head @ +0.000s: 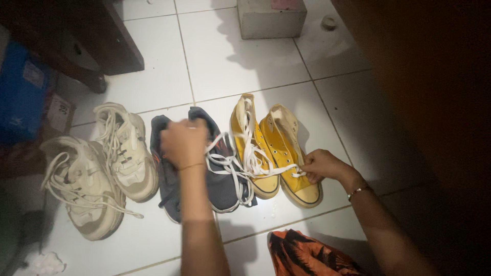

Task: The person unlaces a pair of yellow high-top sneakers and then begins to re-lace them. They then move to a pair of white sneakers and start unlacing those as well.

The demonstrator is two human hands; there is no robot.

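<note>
Nearest the camera, at the bottom edge, lies a fold of orange-and-black patterned cloth (pixel 307 255) on the white tiled floor (pixel 225 66), just below and between the two forearms.

The right hand (pixel 322 166), a thin bracelet at its wrist, has its grip pinched narrow on a flat white shoelace (pixel 279 171) that runs leftward from the fingers across the toe of the yellow canvas high-top shoe (pixel 291 158) under that hand. Just left of this grip stands the second yellow canvas high-top shoe (pixel 250 148), its white laces loose and tangled toward the dark pair.

The left hand (pixel 185 143) rests on top of the pair of dark grey-blue fabric sneakers (pixel 215 174) — fingers curled over their upper part, but whether the grip is closed on the fabric or a lace cannot be told from this angle. Left of that grip sit two chunky cream-white trainers (pixel 102 168) with long loose laces, side by side and touching. Low at the left edge is a crumpled bit of white paper (pixel 43 265).

Beyond both grips the floor runs on in large pale tiles with dark grout lines, dimly lit. Farther off stand a grey concrete block (pixel 271 18), a dark wooden furniture leg (pixel 102 41) at upper left, and a blue box (pixel 20 92) by the left edge — the right side is lost in shadow.
</note>
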